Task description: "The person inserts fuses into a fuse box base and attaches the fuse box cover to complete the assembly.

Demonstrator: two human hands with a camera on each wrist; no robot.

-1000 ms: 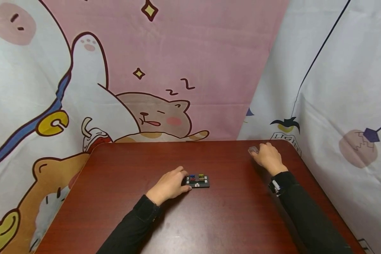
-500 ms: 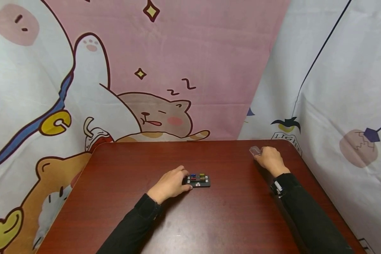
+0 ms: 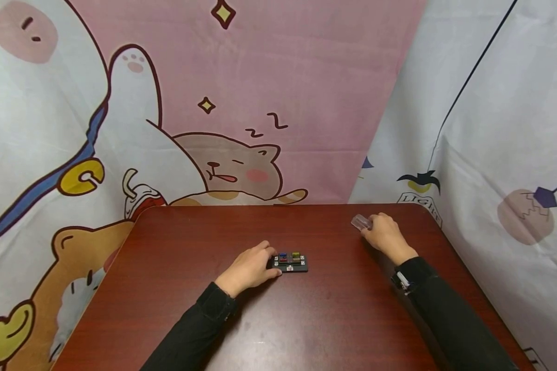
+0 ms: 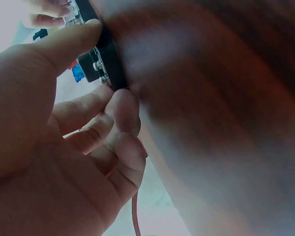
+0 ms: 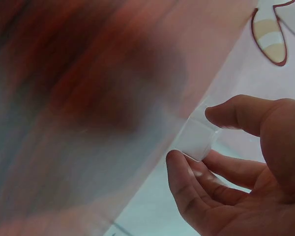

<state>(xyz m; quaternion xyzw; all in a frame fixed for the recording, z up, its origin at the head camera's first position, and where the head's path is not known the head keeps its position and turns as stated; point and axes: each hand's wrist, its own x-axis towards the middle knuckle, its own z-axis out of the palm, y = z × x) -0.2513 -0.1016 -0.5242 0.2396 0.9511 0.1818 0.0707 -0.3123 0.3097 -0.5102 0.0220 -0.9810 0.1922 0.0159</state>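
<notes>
My left hand (image 3: 246, 270) grips the left end of a small black fuse block (image 3: 291, 263) on the table, thumb on the near side and fingers on the far side. Blue, red and yellow blade fuses sit in it, with metal terminals along its edges. From the left wrist, the side of the block's base (image 4: 113, 64) shows between thumb and fingertips, with a blue fuse (image 4: 77, 73) sticking out. Toward the table's far right, my right hand (image 3: 387, 234) pinches a clear plastic cover (image 3: 360, 222) between thumb and fingers. The right wrist view shows this see-through cover (image 5: 194, 137) up close.
The reddish-brown wooden table (image 3: 325, 314) has rounded far corners. A cartoon-printed cloth (image 3: 325, 93) hangs right behind its far edge, and more printed cloth (image 3: 482, 134) runs along the right side.
My right hand first drew slightly back, then moved left with the clear cover, more of which now shows. The left hand and the fuse block have stayed in place.
</notes>
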